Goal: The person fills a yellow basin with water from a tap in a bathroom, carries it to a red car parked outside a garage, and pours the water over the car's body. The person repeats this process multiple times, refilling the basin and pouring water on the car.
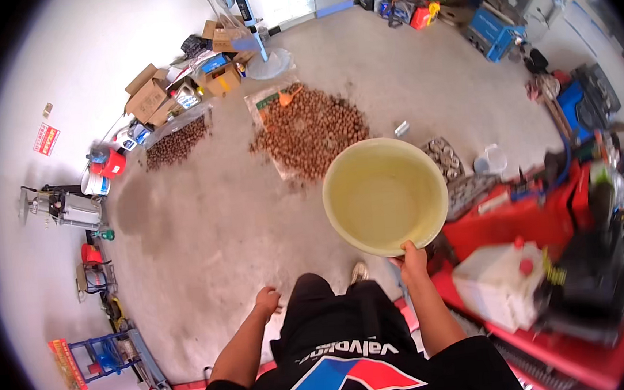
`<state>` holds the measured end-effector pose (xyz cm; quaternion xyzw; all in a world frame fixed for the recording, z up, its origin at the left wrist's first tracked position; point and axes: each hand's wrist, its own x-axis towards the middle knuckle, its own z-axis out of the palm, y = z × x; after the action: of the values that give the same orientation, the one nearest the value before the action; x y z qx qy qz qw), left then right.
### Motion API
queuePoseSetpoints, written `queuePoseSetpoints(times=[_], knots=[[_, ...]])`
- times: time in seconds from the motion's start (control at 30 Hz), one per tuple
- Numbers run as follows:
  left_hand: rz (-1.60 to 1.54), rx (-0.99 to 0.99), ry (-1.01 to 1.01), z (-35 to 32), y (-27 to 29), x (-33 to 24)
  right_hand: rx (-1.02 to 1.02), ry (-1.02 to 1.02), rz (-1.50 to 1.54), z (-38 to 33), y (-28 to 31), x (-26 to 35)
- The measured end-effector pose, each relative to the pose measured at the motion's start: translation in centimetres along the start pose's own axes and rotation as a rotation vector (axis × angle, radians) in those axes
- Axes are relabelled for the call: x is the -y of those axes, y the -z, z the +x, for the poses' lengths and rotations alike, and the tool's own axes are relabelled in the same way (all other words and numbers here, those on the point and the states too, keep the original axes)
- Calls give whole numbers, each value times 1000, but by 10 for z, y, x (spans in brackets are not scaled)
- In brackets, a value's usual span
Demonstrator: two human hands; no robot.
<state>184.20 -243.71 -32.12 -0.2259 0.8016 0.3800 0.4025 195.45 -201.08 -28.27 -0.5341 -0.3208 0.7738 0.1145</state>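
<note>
1. My right hand (412,257) grips the near rim of a round pale-yellow plastic basin (385,193), fingers curled over the edge; I hold it out in front of me, above the floor, its inside showing bare.
2. My left hand (267,300) hangs at my side, loosely curled, holding nothing and touching nothing.
3. Beyond the basin, a wide heap of brown round nuts (310,130) lies on the grey concrete floor (204,225), with an orange scoop (287,96) at its far edge.
4. A smaller, darker pile of nuts (176,143) sits to the left, near crumpled cardboard boxes (154,94).
5. On my right, a white plastic jug with a red cap (498,283) rests on a red bench (603,352).
</note>
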Motion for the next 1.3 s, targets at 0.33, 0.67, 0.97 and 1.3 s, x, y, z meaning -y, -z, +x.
queuePoseSetpoints(times=[0.33,0.67,0.97,1.3], knots=[[194,134,-95,222,-63,-285,179,124,147,190,-125,214],[60,614,-317,264,-188,-685,-184,71,82,342,-171,395],[-524,507,-83,396,-247,-912,157,-5,-315,596,-390,541],[-929,196,-201,594,-108,-1219,522,-18,-698,803,-792,695]])
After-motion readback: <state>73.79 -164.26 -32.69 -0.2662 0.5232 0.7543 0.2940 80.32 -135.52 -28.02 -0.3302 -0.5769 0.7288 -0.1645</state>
